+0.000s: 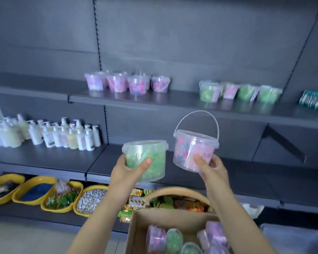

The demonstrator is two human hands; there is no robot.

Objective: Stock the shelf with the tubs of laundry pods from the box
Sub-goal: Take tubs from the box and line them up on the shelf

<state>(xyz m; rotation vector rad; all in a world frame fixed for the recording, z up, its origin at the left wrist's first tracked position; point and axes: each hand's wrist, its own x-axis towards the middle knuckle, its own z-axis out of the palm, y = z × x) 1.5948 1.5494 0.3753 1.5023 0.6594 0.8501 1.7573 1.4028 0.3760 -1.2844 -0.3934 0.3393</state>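
The left hand (129,172) grips a green tub (145,160); the right hand (212,168) grips a pink tub (191,151), both raised above the box (141,226) of tubs. Tubs (127,83) line the shelf (173,102) above; bottles (50,133) stand left.

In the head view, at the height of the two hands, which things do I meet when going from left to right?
white pump bottles → green tub, gripped by the left hand → pink tub, gripped by the right hand
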